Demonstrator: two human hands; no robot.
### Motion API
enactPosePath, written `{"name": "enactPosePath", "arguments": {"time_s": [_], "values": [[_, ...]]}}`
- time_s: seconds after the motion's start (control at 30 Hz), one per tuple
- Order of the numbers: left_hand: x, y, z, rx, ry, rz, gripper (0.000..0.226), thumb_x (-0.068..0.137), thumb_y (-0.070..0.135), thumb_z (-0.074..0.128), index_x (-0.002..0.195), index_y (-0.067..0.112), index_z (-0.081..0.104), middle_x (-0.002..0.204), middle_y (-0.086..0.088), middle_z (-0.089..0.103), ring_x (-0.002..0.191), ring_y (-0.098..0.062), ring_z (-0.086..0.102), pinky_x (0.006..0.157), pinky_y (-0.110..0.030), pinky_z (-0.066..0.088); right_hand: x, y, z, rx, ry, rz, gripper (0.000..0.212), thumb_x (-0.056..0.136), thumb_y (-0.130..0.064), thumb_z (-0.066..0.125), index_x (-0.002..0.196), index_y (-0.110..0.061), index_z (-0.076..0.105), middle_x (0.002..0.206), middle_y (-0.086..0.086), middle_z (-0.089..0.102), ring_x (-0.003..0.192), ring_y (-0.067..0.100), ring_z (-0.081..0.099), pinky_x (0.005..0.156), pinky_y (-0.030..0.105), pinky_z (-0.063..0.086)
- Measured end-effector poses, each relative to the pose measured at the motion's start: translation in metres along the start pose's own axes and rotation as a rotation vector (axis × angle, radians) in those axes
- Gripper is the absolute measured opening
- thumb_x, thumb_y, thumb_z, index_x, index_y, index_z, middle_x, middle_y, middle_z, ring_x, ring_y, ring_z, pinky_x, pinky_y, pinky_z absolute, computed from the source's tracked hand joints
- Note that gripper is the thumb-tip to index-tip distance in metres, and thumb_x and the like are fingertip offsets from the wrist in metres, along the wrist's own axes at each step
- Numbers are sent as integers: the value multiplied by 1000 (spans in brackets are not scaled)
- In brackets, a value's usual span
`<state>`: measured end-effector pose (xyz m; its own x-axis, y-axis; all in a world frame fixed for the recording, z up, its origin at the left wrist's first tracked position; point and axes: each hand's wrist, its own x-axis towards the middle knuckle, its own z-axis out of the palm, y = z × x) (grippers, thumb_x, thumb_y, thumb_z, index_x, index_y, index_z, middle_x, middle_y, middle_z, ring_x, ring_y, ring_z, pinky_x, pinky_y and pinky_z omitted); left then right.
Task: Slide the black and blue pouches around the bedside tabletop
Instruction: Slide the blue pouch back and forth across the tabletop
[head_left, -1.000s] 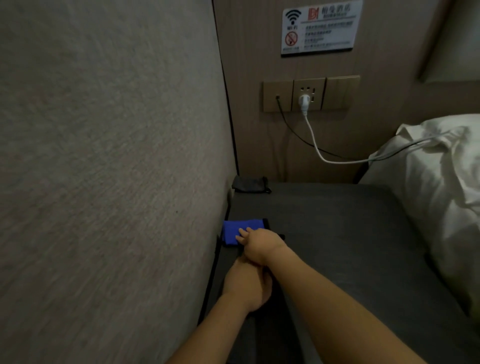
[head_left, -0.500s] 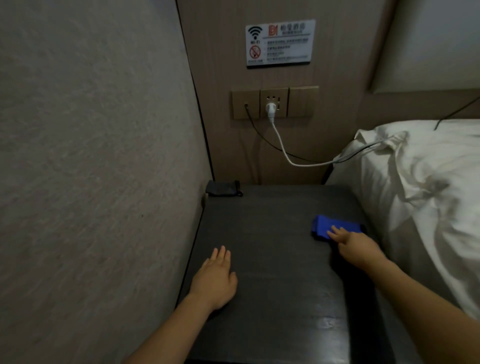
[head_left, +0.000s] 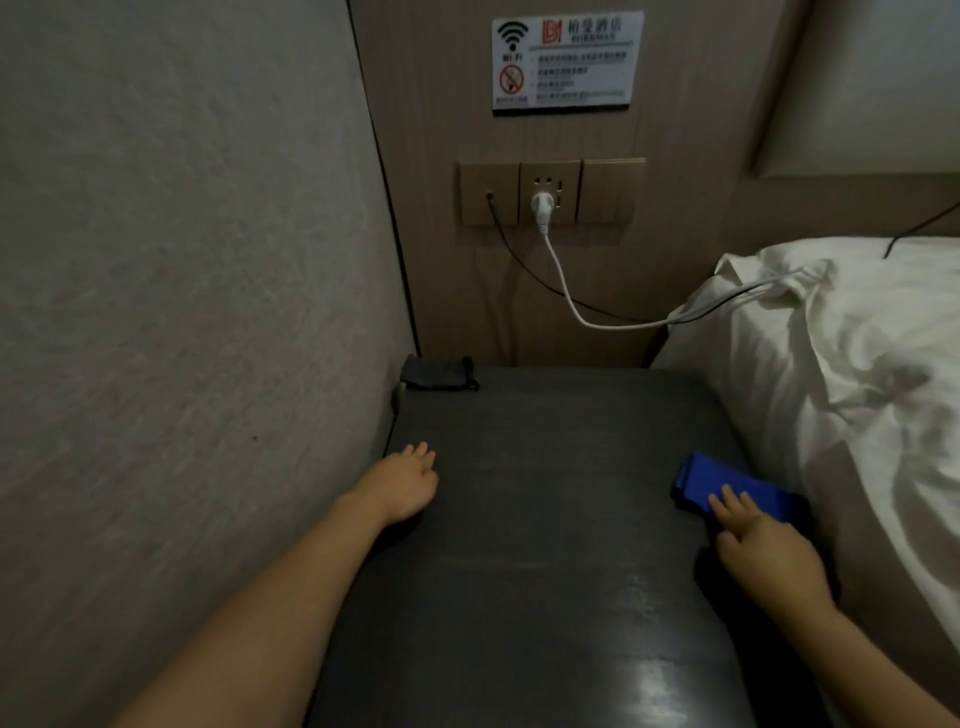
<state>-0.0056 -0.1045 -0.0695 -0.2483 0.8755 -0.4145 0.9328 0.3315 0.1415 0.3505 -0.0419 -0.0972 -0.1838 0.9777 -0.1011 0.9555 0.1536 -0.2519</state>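
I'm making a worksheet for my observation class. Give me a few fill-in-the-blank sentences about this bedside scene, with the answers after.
1. The fingers of the right hand rest on the ____ pouch.
2. The black pouch lies in the far ____ corner of the tabletop.
3. The left hand lies flat on the tabletop and holds ____.
4. A ____ cable runs from the wall socket to the bed.

Answers: blue; left; nothing; white
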Motion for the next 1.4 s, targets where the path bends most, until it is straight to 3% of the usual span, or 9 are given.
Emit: {"name": "enactPosePath", "arguments": {"time_s": [0.17, 0.27, 0.4, 0.57, 0.9, 1.07, 1.17, 1.27, 1.4], "values": [[19, -11, -22, -86, -15, -51, 47, 104, 28, 27, 131, 0, 54, 144, -18, 46, 132, -29, 46, 108, -29, 34, -17, -35, 13, -12, 22, -69, 53, 90, -20, 44, 143, -25, 37, 154, -9, 24, 142, 6, 21, 110, 20, 24], [20, -10, -30, -86, -42, -30, 42, 105, 22, 29, 131, 2, 55, 142, -15, 49, 130, -26, 48, 108, -28, 33, -18, -79, 27, 11, 29, -152, 54, 89, -22, 44, 142, -26, 40, 152, -10, 29, 141, 6, 25, 111, 20, 24], [21, -9, -29, -115, -28, -56, 43, 104, 26, 32, 131, 3, 55, 143, -16, 48, 130, -28, 48, 109, -30, 34, -19, -151, 48, 44, 28, -351, 52, 63, -23, 44, 105, -13, 73, 119, 6, 67, 109, 20, 65, 87, 29, 52], [23, -9, -23, -70, 14, -48, 43, 103, 25, 28, 127, 8, 59, 138, -17, 53, 125, -31, 52, 104, -33, 40, -23, -229, 60, 31, -105, -510, 57, 87, -24, 38, 143, -12, 36, 154, 6, 27, 143, 19, 23, 114, 31, 20], [36, -16, -22, -102, 49, -89, 43, 98, 27, 35, 126, 6, 60, 135, -16, 57, 124, -31, 53, 105, -36, 43, -28, -259, 69, -89, -131, -606, 63, 92, -28, 38, 147, -5, 21, 156, 14, 15, 144, 28, 14, 114, 39, 18], [30, -10, -20, -101, 60, -80, 44, 98, 26, 33, 116, 2, 65, 127, -18, 60, 116, -32, 57, 98, -36, 45, -44, -277, 84, 5, -99, -696, 59, 87, -25, 41, 142, -2, 35, 152, 16, 29, 141, 30, 23, 113, 39, 21], [23, -4, -18, -101, 70, -85, 44, 100, 26, 31, 92, 1, 67, 109, -19, 64, 107, -32, 60, 88, -35, 45, -44, -277, 90, 82, -35, -681, 55, 72, -25, 45, 121, -6, 62, 131, 12, 58, 124, 26, 51, 100, 33, 41], [19, -1, -15, -103, 82, -98, 46, 100, 27, 28, 110, 0, 64, 121, -19, 62, 111, -30, 58, 95, -37, 44, -47, -268, 89, 155, -17, -686, 43, 52, -32, 53, 86, -21, 76, 95, -4, 75, 88, 11, 70, 73, 19, 53], [14, -1, -7, -88, 49, -83, 49, 102, 23, 22, 143, 3, 37, 155, -14, 30, 139, -29, 37, 116, -38, 30, -51, -243, 79, 117, 8, -755, 39, 42, -35, 61, 77, -27, 76, 91, -12, 74, 82, 3, 69, 67, 12, 52]]}}
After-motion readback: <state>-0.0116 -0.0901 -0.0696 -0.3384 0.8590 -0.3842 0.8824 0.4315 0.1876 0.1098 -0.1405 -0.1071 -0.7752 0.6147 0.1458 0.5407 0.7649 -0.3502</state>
